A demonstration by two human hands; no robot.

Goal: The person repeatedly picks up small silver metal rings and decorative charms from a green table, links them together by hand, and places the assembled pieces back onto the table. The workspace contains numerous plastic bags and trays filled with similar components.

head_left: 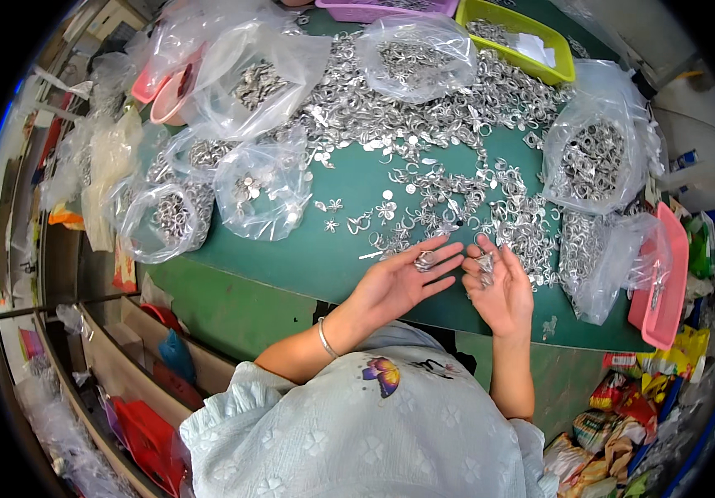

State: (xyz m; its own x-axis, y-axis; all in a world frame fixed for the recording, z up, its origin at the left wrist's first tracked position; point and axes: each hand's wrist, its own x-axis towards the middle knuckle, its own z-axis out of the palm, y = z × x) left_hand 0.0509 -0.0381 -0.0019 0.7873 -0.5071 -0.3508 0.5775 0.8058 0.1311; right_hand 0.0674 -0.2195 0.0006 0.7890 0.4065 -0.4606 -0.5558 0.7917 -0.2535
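My left hand point(395, 280) is turned palm up with its fingers stretched out; a few small silvery rings point(426, 261) lie at the base of the fingers. Beside it my right hand point(503, 299) is also palm up, fingers partly curled around several silvery metal pieces point(484, 270). Both hands are above the near edge of the green table point(283, 270). Just beyond the fingertips spreads a loose heap of silvery rings and small castings point(449, 195). A few flower-shaped pieces point(331, 224) lie apart to the left.
Clear plastic bags of metal pieces stand at the left point(166, 220), the back point(416, 62) and the right point(594, 162). A yellow-green basket point(561, 62) sits at the back, a pink tray point(665, 282) at the right edge. Open drawers point(137, 349) are at the lower left.
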